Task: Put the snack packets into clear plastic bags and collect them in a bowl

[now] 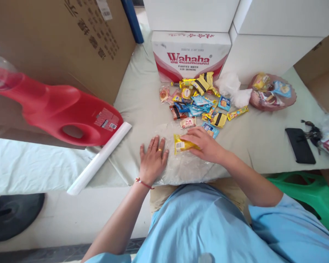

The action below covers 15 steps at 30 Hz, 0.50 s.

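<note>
My left hand (152, 160) lies flat, fingers stretched out, at the left edge of a clear plastic sheet or bag (178, 170) on the cloth-covered table. In my right hand (204, 144) is a yellow snack packet (182, 145), gripped from above over the plastic; its barcode end sticks out to the left. Just beyond my hands is a pile of wrapped snacks, with blue packets (200, 106), yellow packets (201, 84) and a white-and-red packet (188, 122). One blue packet (210, 129) lies right behind my right hand, partly covered by it.
A red detergent bottle (71, 109) and a white roll (98, 159) are at the left. Behind the snacks stands a Wahaba carton (192, 56). To the right are crumpled white plastic (233, 89), a pink bowl (272, 104) holding snacks, a black phone (300, 146) and keys (314, 133).
</note>
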{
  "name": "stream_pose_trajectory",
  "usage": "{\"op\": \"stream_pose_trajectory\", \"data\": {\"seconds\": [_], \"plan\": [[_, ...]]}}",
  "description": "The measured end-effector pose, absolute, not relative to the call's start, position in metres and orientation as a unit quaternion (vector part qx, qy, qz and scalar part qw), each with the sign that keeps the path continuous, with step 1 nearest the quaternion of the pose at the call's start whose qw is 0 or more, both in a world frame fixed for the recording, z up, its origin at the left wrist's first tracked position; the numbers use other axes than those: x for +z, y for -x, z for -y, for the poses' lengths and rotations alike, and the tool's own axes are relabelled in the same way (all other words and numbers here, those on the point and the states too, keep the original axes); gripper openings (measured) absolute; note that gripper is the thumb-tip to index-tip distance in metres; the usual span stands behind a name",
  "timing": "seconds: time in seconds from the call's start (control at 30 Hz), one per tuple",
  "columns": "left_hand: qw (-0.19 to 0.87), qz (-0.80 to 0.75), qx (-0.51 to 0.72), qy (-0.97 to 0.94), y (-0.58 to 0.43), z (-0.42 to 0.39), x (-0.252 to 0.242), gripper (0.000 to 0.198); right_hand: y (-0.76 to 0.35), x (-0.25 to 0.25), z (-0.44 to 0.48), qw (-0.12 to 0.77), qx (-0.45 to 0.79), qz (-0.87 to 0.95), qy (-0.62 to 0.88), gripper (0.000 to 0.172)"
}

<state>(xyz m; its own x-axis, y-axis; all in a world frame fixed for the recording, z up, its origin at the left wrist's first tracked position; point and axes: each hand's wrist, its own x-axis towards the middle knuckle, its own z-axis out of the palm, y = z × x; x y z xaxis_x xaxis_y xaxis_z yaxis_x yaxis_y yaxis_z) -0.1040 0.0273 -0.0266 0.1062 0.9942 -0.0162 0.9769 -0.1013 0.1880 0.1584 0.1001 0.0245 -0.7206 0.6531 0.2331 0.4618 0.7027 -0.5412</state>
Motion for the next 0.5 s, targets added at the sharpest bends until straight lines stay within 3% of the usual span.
{"op": "stream_pose_trajectory", "data": {"seconds": [0.2,0.37,0.5], "plan": [[0.084,-0.668,0.058,-0.737,0.107,-0.027,-0.03,0.06,-0.125,-0.009,-0.094,0.116,0.219,0.907,0.339,0.055],[0.054,-0.656,0.16,-0.735,0.13,-0.001,-0.026,0.059,-0.173,0.005,-0.067,0.175,0.245,0.897,0.325,0.058],[0.135,-0.511,0.214,-0.821,0.158,0.032,-0.015,0.067,-0.224,0.009,-0.021,0.145,0.304,0.899,0.281,0.059]]}}
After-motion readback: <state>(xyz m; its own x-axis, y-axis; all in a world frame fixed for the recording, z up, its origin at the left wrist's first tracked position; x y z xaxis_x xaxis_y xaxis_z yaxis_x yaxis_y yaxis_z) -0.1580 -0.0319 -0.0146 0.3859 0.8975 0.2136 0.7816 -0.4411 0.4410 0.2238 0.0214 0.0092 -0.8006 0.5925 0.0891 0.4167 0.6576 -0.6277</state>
